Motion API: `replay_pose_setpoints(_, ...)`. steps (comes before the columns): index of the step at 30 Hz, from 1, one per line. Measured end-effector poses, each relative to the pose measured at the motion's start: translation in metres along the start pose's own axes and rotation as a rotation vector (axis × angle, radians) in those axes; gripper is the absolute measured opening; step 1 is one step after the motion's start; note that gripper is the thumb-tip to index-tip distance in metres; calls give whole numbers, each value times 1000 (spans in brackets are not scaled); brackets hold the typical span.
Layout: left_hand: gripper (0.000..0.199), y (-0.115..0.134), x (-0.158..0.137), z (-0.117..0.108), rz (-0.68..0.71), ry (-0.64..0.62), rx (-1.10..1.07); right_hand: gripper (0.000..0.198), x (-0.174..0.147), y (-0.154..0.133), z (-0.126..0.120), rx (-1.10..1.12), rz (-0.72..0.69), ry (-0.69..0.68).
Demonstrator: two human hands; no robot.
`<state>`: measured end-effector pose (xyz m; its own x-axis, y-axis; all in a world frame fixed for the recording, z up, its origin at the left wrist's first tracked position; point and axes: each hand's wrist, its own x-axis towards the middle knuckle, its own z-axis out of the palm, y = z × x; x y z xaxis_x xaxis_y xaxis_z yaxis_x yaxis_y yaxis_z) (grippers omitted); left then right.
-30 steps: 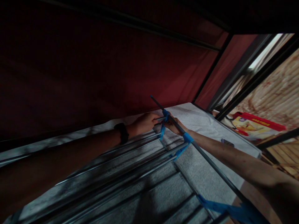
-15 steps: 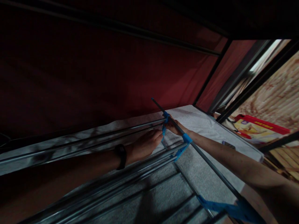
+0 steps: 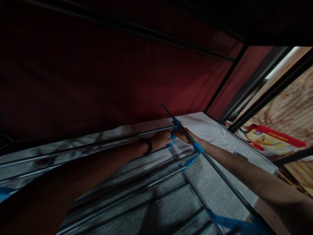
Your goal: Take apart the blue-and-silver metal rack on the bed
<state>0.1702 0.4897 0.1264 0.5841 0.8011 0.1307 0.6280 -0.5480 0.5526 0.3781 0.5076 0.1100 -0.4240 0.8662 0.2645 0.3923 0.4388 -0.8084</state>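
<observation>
A rack frame of grey metal tubes joined by blue plastic connectors lies across the white bedding. My left hand, with a dark band at the wrist, has its fingers closed at the far blue connector, beside the end of a long tube. From the other side, my right hand grips the same connector behind the slanting grey pole; the pole and connector partly hide its fingers. A second blue connector sits lower on that pole, and a third blue piece is near the bottom edge.
Dark red cloth hangs behind a dark metal frame. On the bedding lies a small dark object. A red and yellow package is beyond the bed's right edge.
My left hand has moved right and farther in, up against the far connector. My right hand keeps its hold there. The view has shifted slightly.
</observation>
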Motion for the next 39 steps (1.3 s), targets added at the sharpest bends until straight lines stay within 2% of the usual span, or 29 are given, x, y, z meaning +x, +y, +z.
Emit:
replay_pose_setpoints(3, 40, 5, 3, 3, -87, 26, 39, 42, 0, -6, -2, -28, -15, -32)
replay_pose_setpoints(7, 32, 11, 1, 2, -129, 67, 50, 43, 1, -8, -3, -14, -54, -31)
replay_pose_setpoints(16, 36, 11, -5, 1, -74, 56, 170, 41, 2, -2, 1, 15, -37, 0)
replay_pose_setpoints(22, 37, 14, -3, 2, -103, 70, 185, 34, 1, -9, -2, -34, -8, -19)
replay_pose_setpoints(32, 33, 21, -3, 3, -177, 88, 136, 35, 2, -5, 1, -13, -7, 17)
replay_pose_setpoints(39, 34, 15, 0, 10, -194, 96, 43, 36, 3, -8, 4, -5, 4, 35)
